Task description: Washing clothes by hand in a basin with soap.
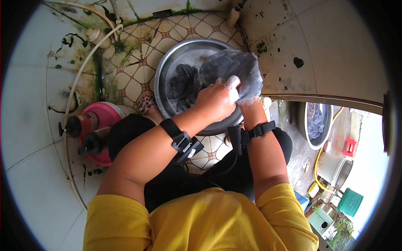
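Note:
A wet grey cloth (230, 67) is raised over a round metal basin (159, 67) of sudsy water. My left hand (218, 98), its fingers curled and foamy, grips the near edge of this cloth. The cloth covers most of my right hand (249, 101); only the foamy heel and wrist show below it, so its fingers are hidden. A darker bunched cloth (183, 84) lies in the basin's left side, partly in the water.
To the left, two pump bottles (83, 124) stand in a pink tub (108, 108). A pale hose (77, 78) runs along the tiled wall. At right, past a doorway edge (326, 98), another basin (329, 124) holds wet fabric near a yellow hose (316, 166) and red stool (349, 146).

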{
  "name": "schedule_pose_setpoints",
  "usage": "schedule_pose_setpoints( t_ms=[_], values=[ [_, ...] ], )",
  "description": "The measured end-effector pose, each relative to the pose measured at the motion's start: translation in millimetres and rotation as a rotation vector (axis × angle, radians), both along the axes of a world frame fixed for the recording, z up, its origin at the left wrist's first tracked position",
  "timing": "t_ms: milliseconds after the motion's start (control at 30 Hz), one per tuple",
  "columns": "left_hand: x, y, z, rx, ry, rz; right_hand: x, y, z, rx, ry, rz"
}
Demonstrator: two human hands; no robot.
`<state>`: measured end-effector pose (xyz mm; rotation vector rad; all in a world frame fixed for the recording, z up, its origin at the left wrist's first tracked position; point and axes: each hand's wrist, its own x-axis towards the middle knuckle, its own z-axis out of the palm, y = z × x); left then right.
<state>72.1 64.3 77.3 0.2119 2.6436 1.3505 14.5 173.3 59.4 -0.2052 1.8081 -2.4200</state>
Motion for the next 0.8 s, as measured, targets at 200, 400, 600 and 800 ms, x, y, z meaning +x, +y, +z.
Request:
schedule_pose_setpoints(
  t_ms=[200, 400, 600, 800],
  values=[
    [-51.4, -46.5, -7.5, 0.415, -0.493, 0.216, 4.7, -1.2, -18.9, -0.630, -0.692, 0.181],
    [-40.0, -3.0, -19.3, 0.270, -0.128, 0.339, 5.6, -13.6, -36.2, -0.812, -0.604, 0.453],
    [-31.2, -15.6, -26.6, -0.150, 0.037, 0.233, 19.0, -19.5, 1.3, -0.663, -0.837, 0.294],
    [-30.2, 3.7, -30.1, -0.077, 0.128, 0.260, 14.3, -18.9, -37.1, -1.034, -0.511, 0.448]
  ],
)
